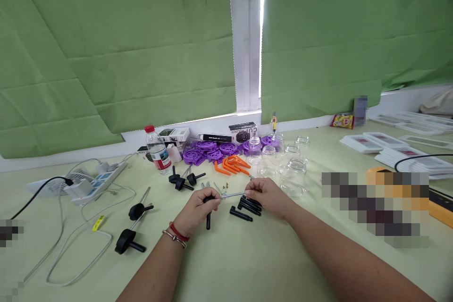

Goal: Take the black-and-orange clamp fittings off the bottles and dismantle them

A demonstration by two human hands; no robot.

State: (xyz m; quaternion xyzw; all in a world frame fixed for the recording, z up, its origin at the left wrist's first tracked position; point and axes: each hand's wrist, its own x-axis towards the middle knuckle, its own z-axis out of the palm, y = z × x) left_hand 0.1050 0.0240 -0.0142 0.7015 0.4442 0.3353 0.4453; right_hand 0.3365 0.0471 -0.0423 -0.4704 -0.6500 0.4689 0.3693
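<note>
My left hand [198, 211] grips a black handle piece [208, 219] whose stem points down toward the table. A thin metal rod [232, 195] runs from that piece to my right hand [267, 196], which pinches the rod's other end. Both hands hover just above the pale green table [247, 264]. Under my right hand lie several black tubes [247, 207]. Finished black knobs with metal rods lie at the left [131, 240] [139, 210] and behind my hands [182, 180].
Purple discs [208, 151], orange clips [231, 166] and clear glass jars [293, 172] sit behind my hands. A water bottle [157, 151] stands left of them. A power strip [99, 181] with loose cables lies far left. White booklets [399, 151] are stacked at the right.
</note>
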